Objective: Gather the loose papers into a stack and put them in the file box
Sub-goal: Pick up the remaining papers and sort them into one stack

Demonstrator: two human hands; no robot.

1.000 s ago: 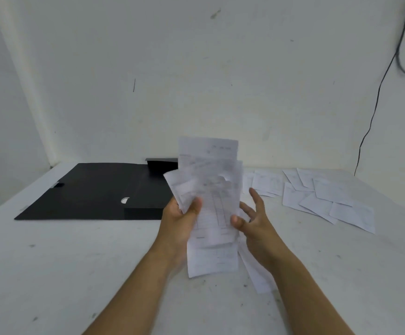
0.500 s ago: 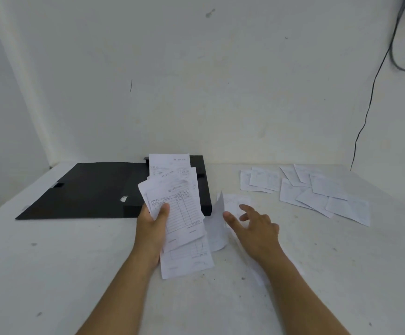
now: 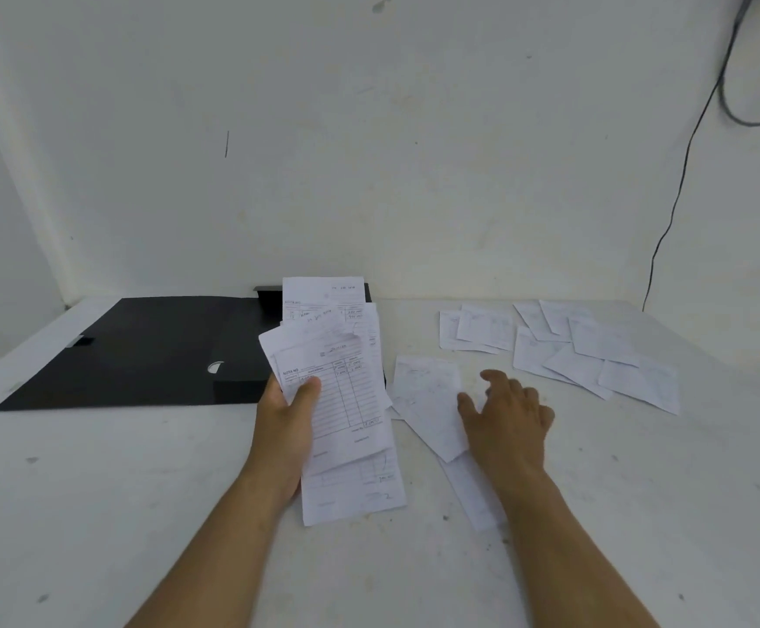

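My left hand grips an untidy bundle of printed white slips, thumb on the front sheet, held upright in front of the black file box. The box lies open and flat on the white table, its tray partly hidden behind the bundle. My right hand rests palm down with spread fingers on loose slips lying just right of the bundle. One more slip pokes out under my right wrist. Several other loose slips lie scattered at the far right of the table.
The white table meets white walls at the back and left. A black cable hangs down the right wall to the table's back corner.
The bundle has come down and to the left, now held by my left hand alone. My right hand let go of it and dropped onto the loose slips on the table.
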